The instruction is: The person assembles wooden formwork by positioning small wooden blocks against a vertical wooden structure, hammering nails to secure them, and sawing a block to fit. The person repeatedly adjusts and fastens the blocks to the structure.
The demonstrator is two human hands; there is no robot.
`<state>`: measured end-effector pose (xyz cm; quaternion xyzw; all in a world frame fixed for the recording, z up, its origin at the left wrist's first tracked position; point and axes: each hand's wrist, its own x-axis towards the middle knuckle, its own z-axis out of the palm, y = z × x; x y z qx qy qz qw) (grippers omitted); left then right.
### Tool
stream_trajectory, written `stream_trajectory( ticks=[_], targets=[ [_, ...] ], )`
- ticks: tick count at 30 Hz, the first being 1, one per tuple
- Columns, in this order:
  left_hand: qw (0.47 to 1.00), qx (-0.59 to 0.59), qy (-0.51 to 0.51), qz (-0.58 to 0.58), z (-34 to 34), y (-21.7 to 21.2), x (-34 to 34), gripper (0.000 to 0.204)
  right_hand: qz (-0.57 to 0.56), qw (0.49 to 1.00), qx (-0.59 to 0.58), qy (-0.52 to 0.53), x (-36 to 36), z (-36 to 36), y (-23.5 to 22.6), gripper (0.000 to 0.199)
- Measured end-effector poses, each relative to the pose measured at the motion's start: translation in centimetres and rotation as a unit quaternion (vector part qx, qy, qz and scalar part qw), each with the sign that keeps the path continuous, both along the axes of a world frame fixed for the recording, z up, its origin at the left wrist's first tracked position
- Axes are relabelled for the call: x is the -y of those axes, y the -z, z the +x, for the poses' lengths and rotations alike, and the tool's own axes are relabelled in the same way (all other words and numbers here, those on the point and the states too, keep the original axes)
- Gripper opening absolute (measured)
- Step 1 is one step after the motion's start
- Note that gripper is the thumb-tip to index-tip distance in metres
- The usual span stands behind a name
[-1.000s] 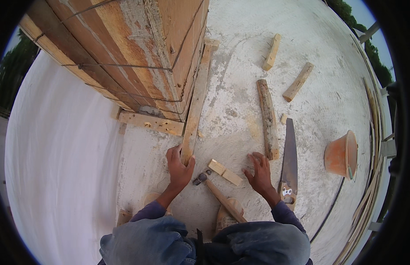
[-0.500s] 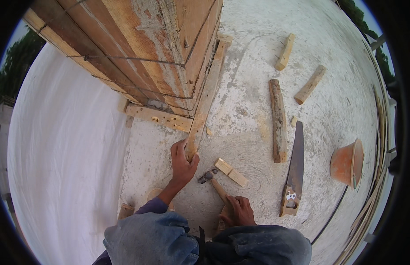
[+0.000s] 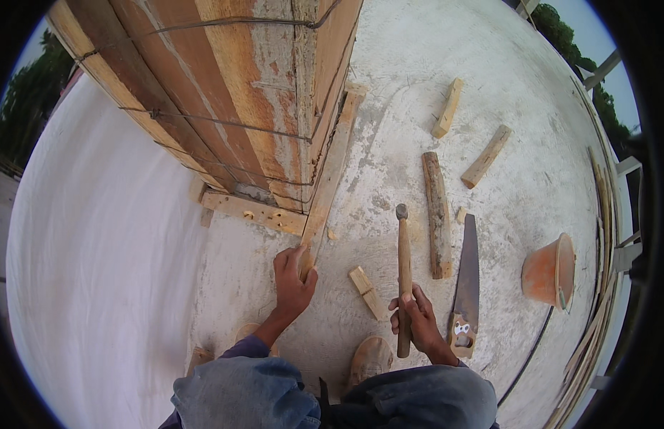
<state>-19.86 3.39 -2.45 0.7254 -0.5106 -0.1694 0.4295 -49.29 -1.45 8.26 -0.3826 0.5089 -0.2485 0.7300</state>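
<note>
My left hand [image 3: 293, 284] is wrapped round the near end of a long wooden batten [image 3: 330, 175]. This batten runs along the foot of a column form [image 3: 228, 93] of boards bound with wire. A shorter wooden strip [image 3: 257, 211] with holes meets the batten at the form's near corner. In my right hand [image 3: 418, 318] is a hammer [image 3: 404, 257], gripped by its wooden handle. Its metal head points away from me, raised above the floor and apart from the wood. A short two-part wood block [image 3: 367, 292] lies on the floor between my hands.
Right of the hammer lie a bark-covered stick [image 3: 436, 214] and a handsaw [image 3: 467, 272]. Farther off are a pale wood offcut [image 3: 448, 109] and a brown one [image 3: 486, 156]. An orange bucket [image 3: 547, 272] stands at the right. A white surface [image 3: 110, 236] fills the left side.
My right hand has lifted the hammer off the floor and swung its head away from me and to the right. My left hand keeps its hold on the batten. The view has shifted slightly.
</note>
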Motion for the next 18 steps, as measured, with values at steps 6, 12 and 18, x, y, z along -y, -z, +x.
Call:
stream_trajectory(
  ticks=[6, 12, 18],
  targets=[
    [1.000, -0.009, -0.002, -0.008, 0.0, 0.2, -0.1, 0.060, -0.165, 0.977, -0.120, 0.060, 5.5, 4.1, 3.9, 0.041],
    [1.000, -0.013, 0.007, -0.009, 0.0, 0.2, 0.0, 0.061, -0.175, 0.973, -0.109, 0.107, 14.6, 11.1, 4.1, 0.077],
    [1.000, -0.007, 0.018, 0.007, -0.8, 0.0, 0.2, 0.066, -0.228, 0.952, -0.197, -0.051, 17.5, 15.6, 4.8, 0.079]
  ],
)
